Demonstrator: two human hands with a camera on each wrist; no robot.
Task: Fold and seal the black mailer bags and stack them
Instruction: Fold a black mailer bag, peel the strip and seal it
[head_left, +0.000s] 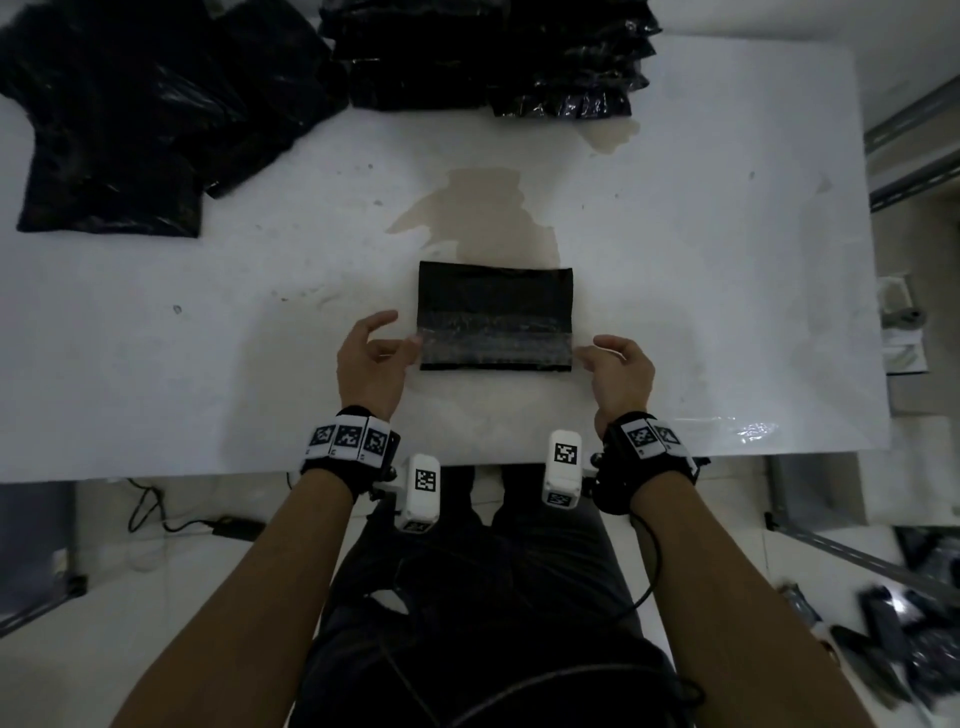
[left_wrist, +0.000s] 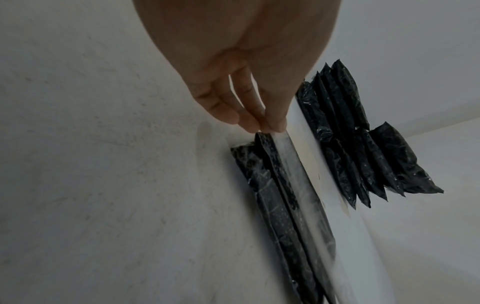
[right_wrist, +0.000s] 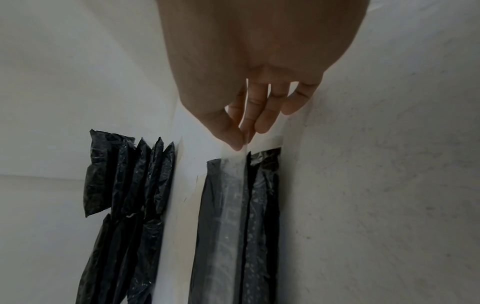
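Two hands flanked one black mailer bag (head_left: 495, 317) lying flat on the white table (head_left: 208, 338), directly in front of the person. At far left lay a loose heap of unfolded black bags (head_left: 119, 119); at the far edge, centre to right, stood the stack of finished bags (head_left: 488, 57), well apart from the working bag.

Risk, judged from this arrangement: the pale translucent sealing flap (head_left: 496, 345) was stretched across the near half of the bag, held only at its two ends. If one end were lowered ahead of the other, or the pull were uneven, the flap would likely land skewed or wrinkled, and an adhesive strip seldom lifts cleanly for a second try. Slack in the middle could also trap a bubble. A brownish stain (head_left: 483, 218) on the table lay just beyond the bag; whether it was wet cannot be told.

Left hand (head_left: 371, 358): at the bag's left end, thumb side up, its fingertips (left_wrist: 270, 123) pinching the flap's corner, as the left wrist view showed. Remaining fingers were loosely curled.

Right hand (head_left: 618, 374): mirrored at the right end, thumb and fingertips (right_wrist: 237, 139) nipping the opposite corner of the flap, the other fingers relaxed. Both wrists hovered above the table's near edge, forearms converging symmetrically.
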